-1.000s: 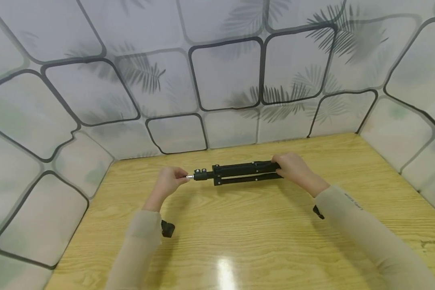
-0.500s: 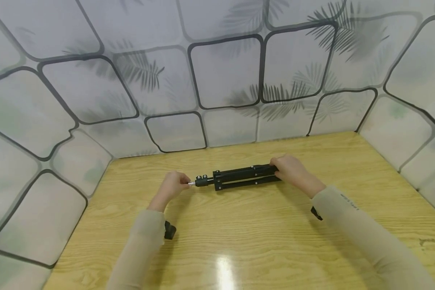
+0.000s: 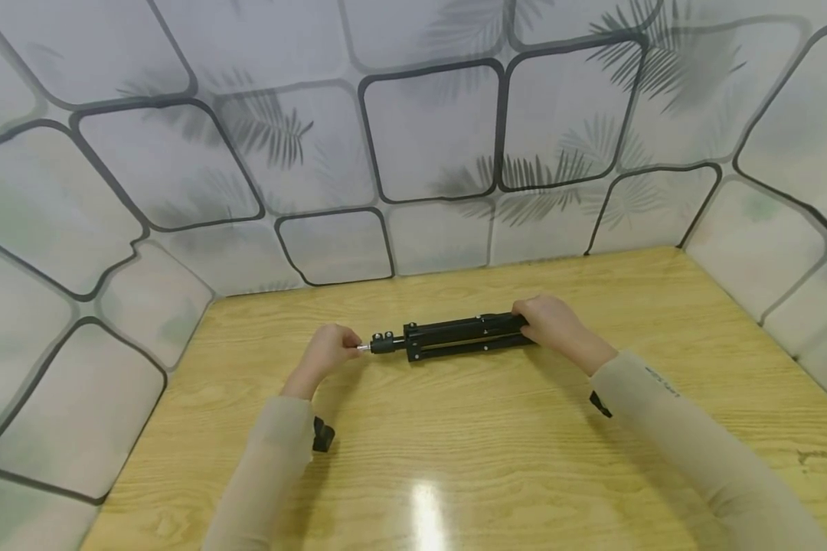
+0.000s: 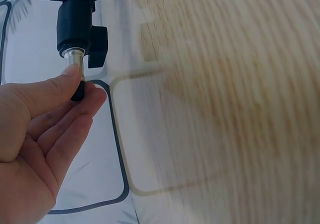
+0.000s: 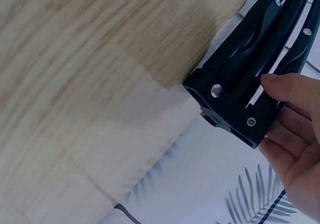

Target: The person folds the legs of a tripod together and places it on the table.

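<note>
A folded black tripod light stand (image 3: 448,333) lies crosswise in front of me, close over the table, its top end pointing left. My left hand (image 3: 325,353) pinches the tip of it between thumb and fingers. In the left wrist view that tip is a silver metal stud (image 4: 74,57) with a black end, and a black clamp knob (image 4: 98,47) sits just above the thumb. At the other end my right hand (image 3: 553,325) grips the folded legs. The right wrist view shows the thumb lying over the black bracket (image 5: 231,101) with its rivets, fingers behind it.
Below the stand spreads a yellow wood-grain table (image 3: 448,428). A pale wall covering (image 3: 430,138) with dark rounded outlines and leaf prints rises behind it and at both sides. Small black devices (image 3: 323,435) sit at both wrists.
The stand's left end has dropped slightly toward me with my left hand, so the stand slants a little more. Over the last half second both hands stay nearly still.
</note>
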Action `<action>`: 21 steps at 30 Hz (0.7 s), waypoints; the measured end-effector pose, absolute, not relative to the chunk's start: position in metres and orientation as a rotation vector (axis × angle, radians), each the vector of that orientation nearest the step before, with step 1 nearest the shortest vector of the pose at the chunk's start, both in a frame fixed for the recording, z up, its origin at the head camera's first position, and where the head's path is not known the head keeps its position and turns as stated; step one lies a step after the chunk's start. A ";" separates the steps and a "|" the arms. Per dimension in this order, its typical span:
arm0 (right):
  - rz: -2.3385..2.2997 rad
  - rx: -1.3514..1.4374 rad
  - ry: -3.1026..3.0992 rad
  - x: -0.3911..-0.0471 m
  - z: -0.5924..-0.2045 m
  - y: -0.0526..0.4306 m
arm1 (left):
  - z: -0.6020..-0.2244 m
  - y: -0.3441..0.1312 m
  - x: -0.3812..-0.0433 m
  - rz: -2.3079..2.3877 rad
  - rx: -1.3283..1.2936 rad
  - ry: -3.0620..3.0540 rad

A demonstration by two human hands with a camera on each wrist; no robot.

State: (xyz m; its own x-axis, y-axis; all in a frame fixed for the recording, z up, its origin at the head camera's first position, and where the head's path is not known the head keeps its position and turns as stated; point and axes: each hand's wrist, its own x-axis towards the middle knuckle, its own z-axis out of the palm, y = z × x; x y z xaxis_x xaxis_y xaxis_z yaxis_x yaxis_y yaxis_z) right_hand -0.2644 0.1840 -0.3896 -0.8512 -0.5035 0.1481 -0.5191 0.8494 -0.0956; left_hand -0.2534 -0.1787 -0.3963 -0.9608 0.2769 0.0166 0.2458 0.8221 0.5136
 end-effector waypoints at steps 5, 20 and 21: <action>0.190 0.794 -2.934 -0.263 -0.389 0.183 | -0.398 -0.180 -0.253 0.812 0.421 2.935; 0.205 0.776 -2.931 -0.257 -0.391 0.181 | -0.403 -0.181 -0.251 0.809 0.372 2.926; 0.217 0.767 -2.928 -0.256 -0.391 0.181 | -0.401 -0.180 -0.250 0.818 0.344 2.925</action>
